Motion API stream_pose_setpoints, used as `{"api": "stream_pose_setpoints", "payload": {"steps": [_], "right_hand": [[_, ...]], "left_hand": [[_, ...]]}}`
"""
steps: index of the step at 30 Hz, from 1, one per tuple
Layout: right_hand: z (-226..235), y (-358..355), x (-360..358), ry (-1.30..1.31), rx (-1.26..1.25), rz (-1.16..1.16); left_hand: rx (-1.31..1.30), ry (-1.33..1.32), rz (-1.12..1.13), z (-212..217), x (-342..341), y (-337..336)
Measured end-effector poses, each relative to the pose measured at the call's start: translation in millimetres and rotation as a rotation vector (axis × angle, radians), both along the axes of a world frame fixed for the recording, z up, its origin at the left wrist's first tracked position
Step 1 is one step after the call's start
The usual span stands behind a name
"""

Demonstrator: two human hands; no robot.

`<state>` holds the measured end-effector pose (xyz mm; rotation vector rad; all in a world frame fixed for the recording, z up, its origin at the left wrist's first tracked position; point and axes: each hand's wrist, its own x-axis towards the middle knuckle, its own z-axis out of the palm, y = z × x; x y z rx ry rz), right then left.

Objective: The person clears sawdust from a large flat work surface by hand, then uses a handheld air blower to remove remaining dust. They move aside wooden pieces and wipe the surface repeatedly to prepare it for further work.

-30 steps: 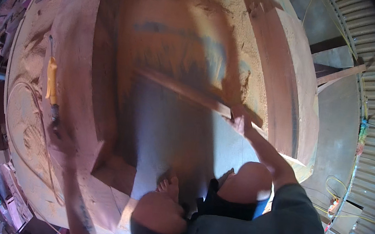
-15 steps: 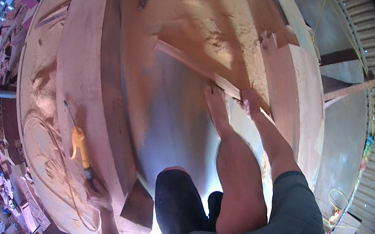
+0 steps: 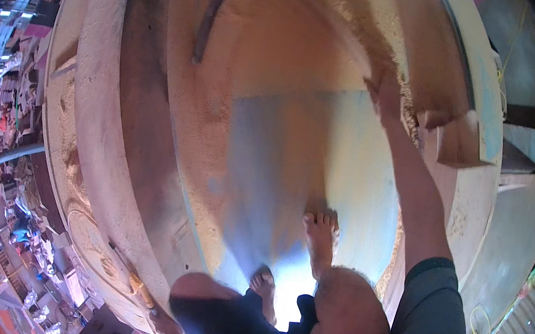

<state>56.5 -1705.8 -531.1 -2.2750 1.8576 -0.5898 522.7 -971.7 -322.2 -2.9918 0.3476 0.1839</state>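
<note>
Sawdust (image 3: 208,132) could make a bare foot (image 3: 320,241) slip. Left hand (image 3: 165,324) grips a yellow tool (image 3: 142,290); blurry right hand (image 3: 386,89), can't tell.

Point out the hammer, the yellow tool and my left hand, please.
Hammer (image 3: 212,16): head view, on its handle.
Yellow tool (image 3: 142,290): head view, on its yellow body.
Left hand (image 3: 164,324): head view, middle of the hand.

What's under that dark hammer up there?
The hammer lies flat, with brown sawdust showing on the surface around it. Whatever is right beneath its head and handle can't be seen, because the hammer itself covers it.
</note>
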Motion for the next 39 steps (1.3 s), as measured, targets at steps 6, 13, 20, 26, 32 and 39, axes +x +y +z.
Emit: {"api": "stream_pose_setpoints", "payload": {"steps": [6,13,20,26,32,39], "right_hand": [[5,-176,-9,0.006,0.061,-0.197],[56,-101,43,-0.041,0.278,-0.305],[41,114,23,-0.295,0.313,-0.318],[50,253,3,-0.209,0.350,-0.146],[84,312,-8,-0.146,0.460,0.240],[81,316,-20,-0.106,0.457,0.622]], "left_hand": [[-0.187,0.083,-0.210,-1,13,12],[-0.209,-0.140,-0.321,33,-13,-20],[-0.676,-0.061,-0.943,18,5,-323],[-0.708,0.258,-1.134,-100,5,-643],[-0.168,0.049,-1.061,-182,35,-760],[-0.180,0.197,-1.034,-160,35,-797]]}}
